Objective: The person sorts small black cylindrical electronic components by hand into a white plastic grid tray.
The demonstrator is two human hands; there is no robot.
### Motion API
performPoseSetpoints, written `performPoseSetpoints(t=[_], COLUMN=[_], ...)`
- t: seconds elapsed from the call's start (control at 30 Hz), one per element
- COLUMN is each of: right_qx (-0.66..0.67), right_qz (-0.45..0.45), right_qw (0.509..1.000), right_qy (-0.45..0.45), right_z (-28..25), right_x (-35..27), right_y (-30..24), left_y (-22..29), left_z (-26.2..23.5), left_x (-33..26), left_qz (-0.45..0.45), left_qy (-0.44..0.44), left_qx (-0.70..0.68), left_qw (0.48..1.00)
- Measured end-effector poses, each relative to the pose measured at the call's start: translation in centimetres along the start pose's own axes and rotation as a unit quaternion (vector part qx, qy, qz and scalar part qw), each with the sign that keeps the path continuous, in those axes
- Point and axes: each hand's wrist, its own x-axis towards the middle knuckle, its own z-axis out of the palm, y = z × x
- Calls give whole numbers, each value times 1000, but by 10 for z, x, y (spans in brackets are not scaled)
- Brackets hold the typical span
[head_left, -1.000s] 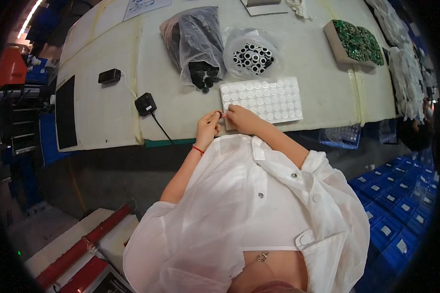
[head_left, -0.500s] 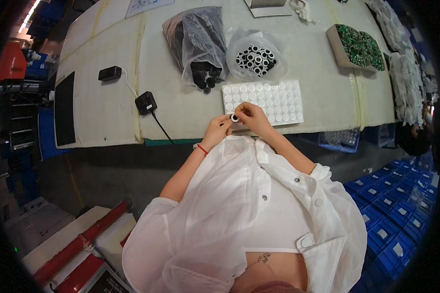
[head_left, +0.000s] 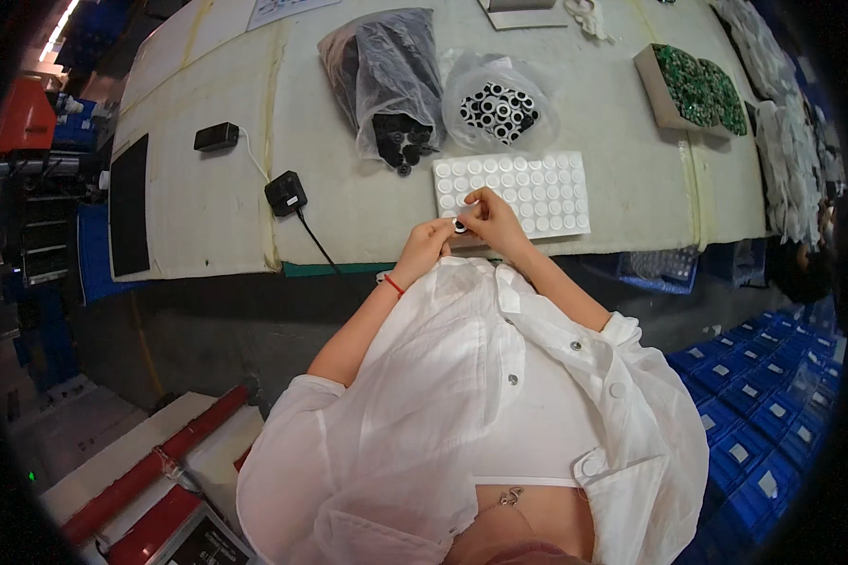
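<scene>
Close to the table's near edge, my left hand [head_left: 426, 244] pinches a small black-and-white round part [head_left: 460, 226]. From the other side, the bent fingers of my right hand [head_left: 494, 224] close on the same part. Just beyond my hands lies a white tray [head_left: 582, 226] with rows of round white pieces [head_left: 537, 193], partly covered by my right fingers. Behind the tray, a clear plastic bag [head_left: 464, 75] lies open, filled with black-and-white ring parts [head_left: 499, 113]. Beside it, a larger bag [head_left: 382, 66] spills small black pieces [head_left: 402, 141] from its mouth.
A cardboard box [head_left: 664, 108] of green circuit boards stands at the far right. To the left, a black adapter [head_left: 285, 194] trails cables, near a small black box [head_left: 216, 137]. Blue bins [head_left: 744, 405] are stacked on the floor at right.
The view has shifted slightly. The round part has turned between my fingers, showing less of its white ring, and my hands remain together at about the same spot.
</scene>
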Motion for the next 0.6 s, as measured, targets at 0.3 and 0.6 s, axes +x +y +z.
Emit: performPoseSetpoints(t=[0.3, 0.6], right_qx=[85, 3], right_qz=[44, -31], right_qw=[995, 999], right_qy=[-9, -38], right_z=[0, 0], right_x=[-2, -5], right_y=[1, 2], left_y=[-2, 1], left_z=[2, 1], left_x=[1, -5], left_qz=[9, 12], left_qy=[12, 22], left_qx=[17, -17], left_qw=[1000, 1000])
